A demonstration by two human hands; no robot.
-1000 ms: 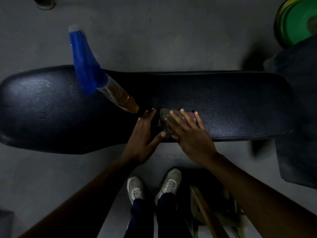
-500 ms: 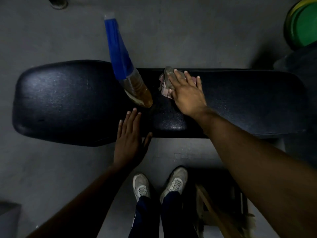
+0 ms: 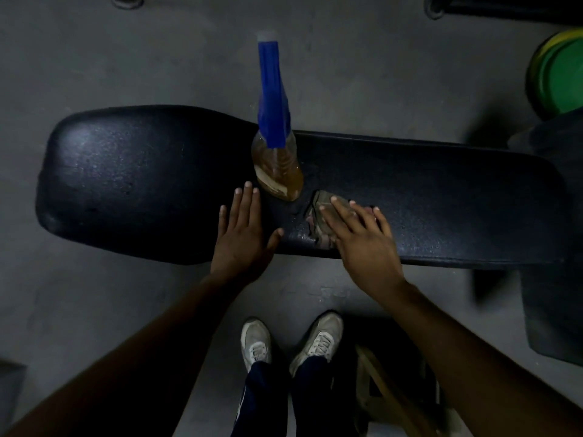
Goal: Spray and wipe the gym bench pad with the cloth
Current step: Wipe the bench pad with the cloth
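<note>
The black gym bench pad [image 3: 441, 203] runs left to right across the view. A spray bottle [image 3: 277, 152] with a blue head and amber liquid stands upright on the pad's middle. My right hand [image 3: 359, 238] presses flat on a crumpled brownish cloth [image 3: 318, 216] near the pad's front edge, just right of the bottle. Only the cloth's left part shows from under the fingers. My left hand [image 3: 243, 234] lies flat on the pad with fingers spread, just left of the bottle, holding nothing.
Grey concrete floor [image 3: 157, 58] surrounds the bench. Green and yellow weight plates [image 3: 561, 74] lean at the far right. A dark mat or pad [image 3: 555, 310] sits at the right. My feet in white sneakers [image 3: 290, 339] stand below the bench, beside a wooden frame [image 3: 388, 395].
My right hand slid the cloth from the pad's far edge back to the front edge. My left hand stayed flat on the pad. The camera view shifted.
</note>
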